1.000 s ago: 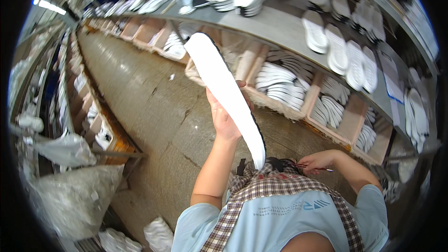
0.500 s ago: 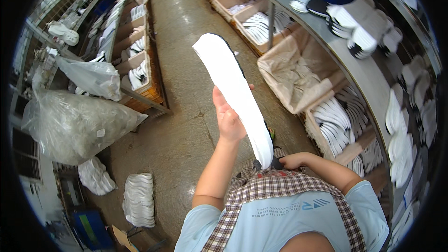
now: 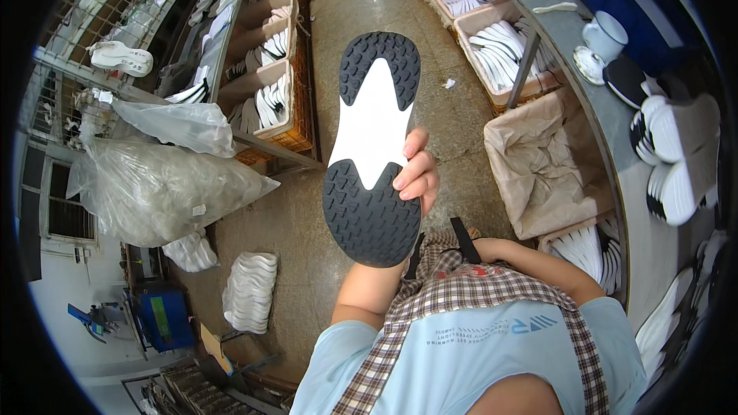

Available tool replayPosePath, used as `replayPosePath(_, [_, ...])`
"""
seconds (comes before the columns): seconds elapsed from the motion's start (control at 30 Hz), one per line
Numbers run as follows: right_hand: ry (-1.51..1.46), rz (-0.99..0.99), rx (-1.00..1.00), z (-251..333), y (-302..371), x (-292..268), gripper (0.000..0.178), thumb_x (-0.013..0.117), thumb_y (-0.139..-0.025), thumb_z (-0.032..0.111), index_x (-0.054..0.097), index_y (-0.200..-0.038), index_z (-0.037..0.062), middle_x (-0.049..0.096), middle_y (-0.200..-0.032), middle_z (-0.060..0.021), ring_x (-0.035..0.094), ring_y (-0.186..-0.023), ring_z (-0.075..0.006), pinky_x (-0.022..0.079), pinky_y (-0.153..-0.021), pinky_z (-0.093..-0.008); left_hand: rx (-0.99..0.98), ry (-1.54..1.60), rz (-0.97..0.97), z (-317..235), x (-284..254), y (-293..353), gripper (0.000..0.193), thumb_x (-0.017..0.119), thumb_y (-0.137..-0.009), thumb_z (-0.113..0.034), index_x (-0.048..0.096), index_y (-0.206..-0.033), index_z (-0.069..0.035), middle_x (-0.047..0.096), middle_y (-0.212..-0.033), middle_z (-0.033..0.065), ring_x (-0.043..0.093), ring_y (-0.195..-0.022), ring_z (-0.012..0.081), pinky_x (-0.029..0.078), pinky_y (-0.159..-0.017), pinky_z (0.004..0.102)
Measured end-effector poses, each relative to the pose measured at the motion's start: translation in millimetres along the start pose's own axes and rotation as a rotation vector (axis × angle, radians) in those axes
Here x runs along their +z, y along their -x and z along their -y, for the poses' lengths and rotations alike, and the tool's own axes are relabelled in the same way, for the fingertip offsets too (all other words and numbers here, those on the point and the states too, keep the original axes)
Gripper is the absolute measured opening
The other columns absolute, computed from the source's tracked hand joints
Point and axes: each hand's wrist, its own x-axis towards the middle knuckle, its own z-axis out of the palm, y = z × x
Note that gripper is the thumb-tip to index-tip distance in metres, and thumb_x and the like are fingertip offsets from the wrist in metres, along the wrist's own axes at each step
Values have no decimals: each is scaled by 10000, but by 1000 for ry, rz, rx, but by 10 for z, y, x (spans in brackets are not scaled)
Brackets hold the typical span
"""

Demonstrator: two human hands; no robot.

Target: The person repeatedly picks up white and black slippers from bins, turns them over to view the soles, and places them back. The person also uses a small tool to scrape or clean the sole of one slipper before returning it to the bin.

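Observation:
My left hand (image 3: pixel 420 172) is closed around one edge of a shoe sole (image 3: pixel 374 134), its fingers curled onto the forefoot tread. Held up in front of my body, the sole shows its underside: black studded patches at heel and forefoot, with white midsole between them. Down at my waist, my right hand (image 3: pixel 483 249) rests by the checked apron (image 3: pixel 438 261), next to a black strip (image 3: pixel 464 240) that sticks up there. Most of that hand's fingers are hidden, so its grip is unclear.
On the right, a metal shelf (image 3: pixel 580 119) carries soles, a white mug (image 3: pixel 605 34) and a blue bin (image 3: pixel 638 15). A cloth-lined basket (image 3: pixel 530 177) stands below it. To the left are sole-filled baskets (image 3: pixel 296 100), a large plastic bag (image 3: pixel 161 196) and stacked white soles (image 3: pixel 250 292).
The sole has turned in my left hand from a mostly white, edge-on view to its black-and-white underside. My view has shifted, moving the surroundings within the picture.

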Motion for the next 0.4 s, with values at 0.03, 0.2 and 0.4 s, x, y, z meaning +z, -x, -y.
replayPosePath(0.03, [52, -1, 17, 15, -29, -142, 269, 532, -738, 7, 616, -994, -5, 628, -1015, -223, 593, -941, -363, 453, -790, -401, 28, 15, -27, -68, -28, -103, 397, 524, -885, -334, 424, -928, 47, 417, -801, 85, 435, -540, 126, 391, -425, 222])
replayPosePath(0.2, [96, -2, 41, 128, -119, -766, 227, 555, -736, 38, 607, -953, 4, 629, -978, -225, 600, -910, -360, 460, -765, -410, 14, 35, -64, -441, -122, -556, 383, 518, -894, -318, 421, -887, 52, 420, -784, 80, 437, -535, 124, 389, -417, 218])
replayPosePath(0.4, [58, -92, 136, 57, -499, -1588, 244, 607, -725, 78, 616, -964, 28, 624, -998, -230, 601, -925, -348, 462, -779, -407, -91, 95, 16, -1240, -300, -1245, 369, 499, -904, -331, 451, -981, 27, 428, -875, 117, 430, -543, 126, 368, -409, 198])
